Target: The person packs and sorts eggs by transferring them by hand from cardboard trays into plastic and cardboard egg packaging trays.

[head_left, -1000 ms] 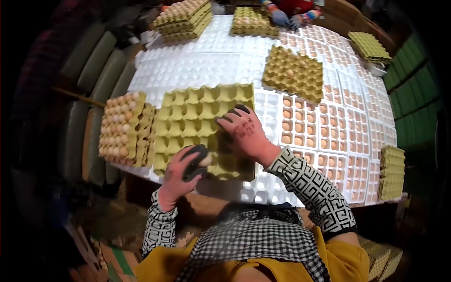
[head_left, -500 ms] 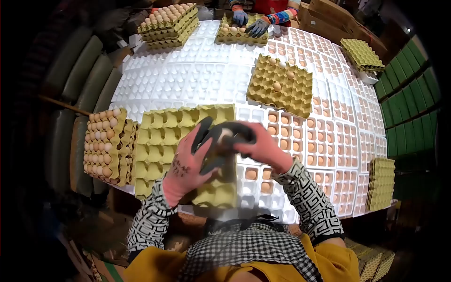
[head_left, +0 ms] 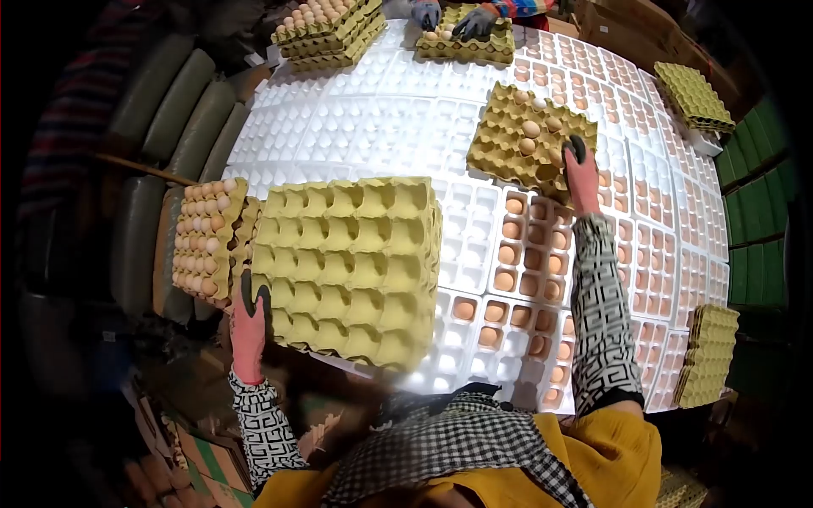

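Observation:
My left hand (head_left: 248, 332), in a pink and dark-coated glove, is at the near left corner of a stack of yellow-green egg trays (head_left: 347, 267). Its thumb and fingers are apart, and whether it touches the tray edge is unclear. Beside it, a stack of tilted trays is filled with eggs (head_left: 201, 237). My right hand (head_left: 581, 173) reaches to the right side of a brown pulp tray (head_left: 500, 152) holding several eggs. Its fingers are slightly curled and apart, with an egg (head_left: 556, 157) just left of them in the tray.
White plastic trays (head_left: 461, 224) cover the table, many on the right holding brown eggs (head_left: 508, 254). Across the table, a co-worker's gloved hand (head_left: 476, 21) is over another egg tray (head_left: 474, 49). Pulp tray stacks (head_left: 710, 356) stand along the right edge.
My hands have separated from over the yellow-green stack: the left moved down-left, the right moved up-right to the brown tray. More eggs sit in that tray. The view has shifted.

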Tool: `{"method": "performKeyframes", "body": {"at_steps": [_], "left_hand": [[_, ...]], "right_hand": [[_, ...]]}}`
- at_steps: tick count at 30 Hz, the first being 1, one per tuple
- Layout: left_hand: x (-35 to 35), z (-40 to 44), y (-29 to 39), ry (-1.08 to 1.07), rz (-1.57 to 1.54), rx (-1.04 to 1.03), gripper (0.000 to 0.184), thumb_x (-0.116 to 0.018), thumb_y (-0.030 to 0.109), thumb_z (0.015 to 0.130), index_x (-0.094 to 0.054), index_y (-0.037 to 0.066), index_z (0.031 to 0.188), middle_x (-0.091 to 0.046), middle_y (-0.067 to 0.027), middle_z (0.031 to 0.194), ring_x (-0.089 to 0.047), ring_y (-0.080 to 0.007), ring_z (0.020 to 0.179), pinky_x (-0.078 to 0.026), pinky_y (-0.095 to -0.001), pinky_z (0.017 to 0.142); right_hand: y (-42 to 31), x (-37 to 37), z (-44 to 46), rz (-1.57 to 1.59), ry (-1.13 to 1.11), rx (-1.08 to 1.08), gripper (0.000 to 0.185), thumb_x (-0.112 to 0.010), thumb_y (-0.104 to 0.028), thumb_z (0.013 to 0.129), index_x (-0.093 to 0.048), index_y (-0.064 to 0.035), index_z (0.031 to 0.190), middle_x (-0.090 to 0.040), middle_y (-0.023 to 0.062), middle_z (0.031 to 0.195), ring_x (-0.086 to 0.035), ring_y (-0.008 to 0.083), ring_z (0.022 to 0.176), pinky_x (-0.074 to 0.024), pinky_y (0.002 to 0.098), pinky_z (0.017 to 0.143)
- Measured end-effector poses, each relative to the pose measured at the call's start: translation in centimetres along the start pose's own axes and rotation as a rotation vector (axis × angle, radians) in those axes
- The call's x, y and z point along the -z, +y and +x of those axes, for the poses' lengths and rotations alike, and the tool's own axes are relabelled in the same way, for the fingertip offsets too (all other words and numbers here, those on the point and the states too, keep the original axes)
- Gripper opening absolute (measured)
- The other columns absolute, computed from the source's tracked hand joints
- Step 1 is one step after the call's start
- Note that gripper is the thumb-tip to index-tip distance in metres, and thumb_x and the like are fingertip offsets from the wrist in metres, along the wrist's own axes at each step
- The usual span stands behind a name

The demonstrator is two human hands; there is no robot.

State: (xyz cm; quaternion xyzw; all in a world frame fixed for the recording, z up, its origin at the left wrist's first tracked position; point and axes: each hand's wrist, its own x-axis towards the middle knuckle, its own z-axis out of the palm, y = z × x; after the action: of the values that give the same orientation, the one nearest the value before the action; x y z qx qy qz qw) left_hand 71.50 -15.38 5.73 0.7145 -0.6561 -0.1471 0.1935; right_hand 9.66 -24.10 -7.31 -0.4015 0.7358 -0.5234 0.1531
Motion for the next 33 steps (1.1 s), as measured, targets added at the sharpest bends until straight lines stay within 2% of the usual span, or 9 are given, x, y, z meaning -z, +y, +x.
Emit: {"method": "performKeyframes", "body": {"at_steps": [8,12,18,20,21,23,28,30,33], "left_hand": [[3.7,0.0,3.0,0.219,-0.168,-0.090,0.041,-0.053,-0.004,0.089,-0.056,0.000,0.130,-0.064,-0.0183,0.121,-0.060,-0.0285,0.109,-0.044,-0.0318,0.095],[3.0,0.2,5.2,0.272,-0.401,-0.194,0.042,-0.049,-0.008,0.089,-0.055,-0.003,0.130,-0.063,-0.0142,0.125,-0.060,-0.0212,0.110,-0.043,-0.0300,0.097],[-2.3,-4.3,12.7,-0.020,-1.022,-0.319,0.040,-0.047,-0.002,0.097,-0.048,-0.009,0.136,-0.056,-0.0150,0.135,-0.054,-0.0206,0.121,-0.040,-0.0307,0.103],[-5.6,-6.6,13.1,-0.170,-0.877,-0.565,0.044,-0.051,0.005,0.098,-0.045,-0.004,0.140,-0.052,-0.0148,0.141,-0.046,-0.0234,0.131,-0.032,-0.0334,0.110],[-5.8,-8.5,14.7,-0.216,-0.678,-0.712,0.046,-0.054,0.005,0.095,-0.046,-0.003,0.140,-0.049,-0.0156,0.143,-0.043,-0.0265,0.134,-0.030,-0.0353,0.112],[-6.3,-9.5,15.4,-0.170,-0.141,-0.891,0.061,-0.060,0.007,0.081,-0.044,0.001,0.139,-0.040,-0.0220,0.146,-0.029,-0.0412,0.140,-0.019,-0.0471,0.118],[-11.9,-7.9,10.9,-0.086,0.205,-0.750,0.071,-0.070,0.012,0.077,-0.042,0.007,0.142,-0.035,-0.0187,0.150,-0.027,-0.0417,0.140,-0.020,-0.0509,0.117],[-11.8,-7.8,11.4,-0.096,0.277,-0.722,0.071,-0.070,0.012,0.077,-0.043,0.007,0.142,-0.036,-0.0186,0.149,-0.028,-0.0407,0.139,-0.021,-0.0499,0.116],[-11.4,-7.7,11.7,-0.104,0.228,-0.728,0.064,-0.065,0.008,0.080,-0.045,0.007,0.141,-0.038,-0.0187,0.148,-0.031,-0.0392,0.138,-0.022,-0.0478,0.116]], "right_hand": [[-10.6,3.6,-25.3,0.165,-0.502,-0.179,0.058,-0.066,-0.018,0.087,-0.048,-0.0028,0.140,-0.061,0.0102,0.125,-0.059,0.0182,0.111,-0.0446,0.0311,0.097],[-16.6,4.0,-32.4,0.946,-0.774,-0.274,0.087,-0.068,-0.009,0.080,-0.023,-0.0058,0.154,-0.044,0.0109,0.146,-0.048,0.0200,0.128,-0.0394,0.0327,0.105],[-16.2,8.4,-34.5,0.429,-0.043,-0.052,0.075,-0.059,0.000,0.081,-0.029,0.0026,0.149,-0.040,0.0157,0.148,-0.041,0.0204,0.134,-0.0351,0.0323,0.109],[-12.9,14.9,-34.1,0.404,0.167,-0.183,0.068,-0.064,-0.004,0.080,-0.041,-0.0007,0.144,-0.049,0.0234,0.139,-0.046,0.0287,0.131,-0.0351,0.0352,0.110],[-4.9,18.3,-34.5,0.048,0.312,-0.281,0.064,-0.066,-0.006,0.080,-0.045,0.0009,0.140,-0.054,0.0182,0.132,-0.054,0.0258,0.118,-0.0430,0.0359,0.102],[-4.9,27.0,-33.8,0.358,0.719,-0.283,0.062,-0.068,-0.009,0.083,-0.046,-0.0024,0.140,-0.059,0.0095,0.113,-0.057,0.0160,0.096,-0.0522,0.0281,0.079],[6.5,49.0,-32.2,0.069,1.192,-0.050,0.055,-0.058,0.003,0.084,-0.047,-0.0004,0.138,-0.060,0.0147,0.124,-0.061,0.0248,0.104,-0.0482,0.0347,0.090],[11.6,54.4,-32.4,-0.404,1.222,-0.303,0.050,-0.057,-0.008,0.086,-0.048,0.0008,0.135,-0.062,0.0220,0.122,-0.062,0.0339,0.106,-0.0480,0.0395,0.092],[23.6,59.9,-33.7,-0.867,0.736,-0.829,0.046,-0.055,-0.023,0.087,-0.052,-0.0001,0.126,-0.063,0.0272,0.116,-0.061,0.0402,0.106,-0.0483,0.0435,0.091]]}}
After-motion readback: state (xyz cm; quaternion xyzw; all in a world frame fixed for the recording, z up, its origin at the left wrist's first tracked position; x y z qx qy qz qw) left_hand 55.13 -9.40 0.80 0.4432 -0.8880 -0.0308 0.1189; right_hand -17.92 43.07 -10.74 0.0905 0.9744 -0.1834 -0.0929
